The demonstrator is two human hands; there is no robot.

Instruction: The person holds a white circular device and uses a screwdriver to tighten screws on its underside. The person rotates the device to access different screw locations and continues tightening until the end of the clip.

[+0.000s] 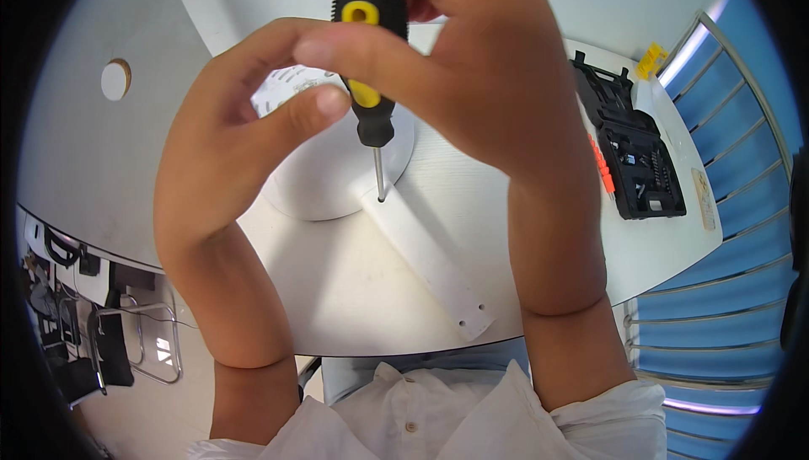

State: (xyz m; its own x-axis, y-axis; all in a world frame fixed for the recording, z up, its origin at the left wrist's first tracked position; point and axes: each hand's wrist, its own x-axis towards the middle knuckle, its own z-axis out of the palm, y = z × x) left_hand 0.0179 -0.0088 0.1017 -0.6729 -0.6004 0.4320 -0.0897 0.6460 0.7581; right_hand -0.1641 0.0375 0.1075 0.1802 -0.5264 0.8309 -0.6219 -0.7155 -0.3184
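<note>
A screwdriver (pixel 365 93) with a black and yellow handle stands nearly upright in front of me. My right hand (pixel 472 56) is closed round its handle, the thumb laid across the front. My left hand (pixel 227 115) curls in from the left, thumb tip against the lower handle; its other fingers are partly hidden behind the right thumb. The metal shaft points down into a hole at the upper end of a long flat white bar (pixel 430 262). That end meets the edge of a round white disc-like part (pixel 316 182). Two small holes show at the bar's near end.
On the white table (pixel 337 308), an open black tool case (pixel 645 169) with small bits lies at right, beside an orange-red tool (pixel 602 165). A yellow item (pixel 651 61) sits behind it. A grey table (pixel 67 140) with a round hole adjoins on the left; metal railings (pixel 742 232) run along the right.
</note>
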